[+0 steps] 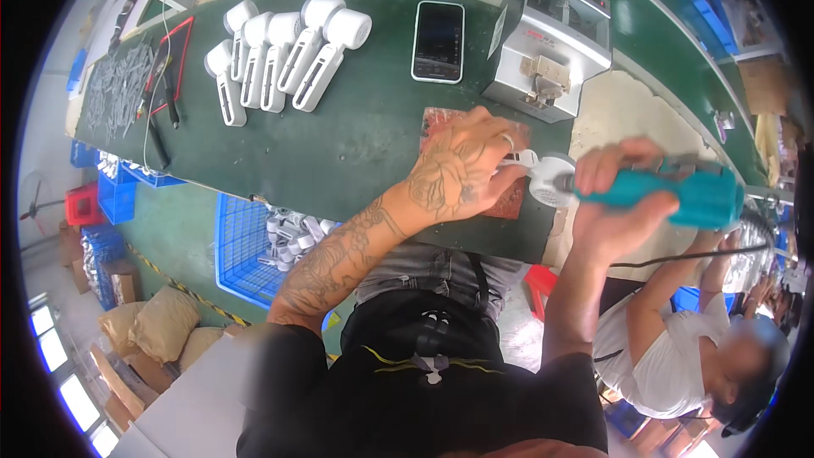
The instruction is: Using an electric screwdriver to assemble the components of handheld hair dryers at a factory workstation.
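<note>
The left hand (462, 165) grips a white fan (549, 185) by its handle, over the red mat (510, 203) on the worktop (365, 148); the right hand (604, 225) clasps a teal driver (708, 195), its blurred nose at the fan's round head

Left grip (466, 167), two o'clock, on white round-headed device (551, 182); right grip (604, 222), three o'clock, around teal power tool (710, 195). On desk (365, 140): white devices (298, 64) eleven o'clock, phone (438, 41) twelve.
</note>
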### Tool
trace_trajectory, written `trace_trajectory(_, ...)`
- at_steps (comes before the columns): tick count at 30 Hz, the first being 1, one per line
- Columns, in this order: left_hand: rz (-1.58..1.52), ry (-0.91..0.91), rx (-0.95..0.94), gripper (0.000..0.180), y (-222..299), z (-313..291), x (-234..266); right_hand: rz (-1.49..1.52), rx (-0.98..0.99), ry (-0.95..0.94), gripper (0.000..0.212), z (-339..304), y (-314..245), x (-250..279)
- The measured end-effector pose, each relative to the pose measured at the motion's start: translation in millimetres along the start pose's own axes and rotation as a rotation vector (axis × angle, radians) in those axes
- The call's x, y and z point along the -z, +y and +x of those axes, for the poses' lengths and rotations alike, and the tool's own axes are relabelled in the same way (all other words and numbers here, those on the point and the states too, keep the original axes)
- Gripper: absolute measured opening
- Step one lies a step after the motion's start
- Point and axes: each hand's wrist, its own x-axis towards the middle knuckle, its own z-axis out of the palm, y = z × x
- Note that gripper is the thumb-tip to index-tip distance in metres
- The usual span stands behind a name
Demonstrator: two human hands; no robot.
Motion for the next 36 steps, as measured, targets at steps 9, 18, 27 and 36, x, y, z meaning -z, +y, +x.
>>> trace_trajectory(9, -0.025, -0.058, 0.058, 0.017, -24, 1, -6, -0.27, 0.275, 0.074, 0.054, 83, 41, -32)
trace_trajectory(18, -0.003, -0.069, 0.033, 0.016, -24, 5, -5, -0.303, 0.269, -0.002, 0.047, 82, 54, -31)
trace_trajectory(27, -0.005, -0.057, 0.056, 0.018, -24, 4, -6, -0.264, 0.067, 0.008, 0.063, 45, 26, -24)
trace_trajectory(36, 0.009, -0.071, 0.056, 0.018, -23, 4, -4, -0.26, 0.015, -0.028, 0.075, 34, 30, -24)
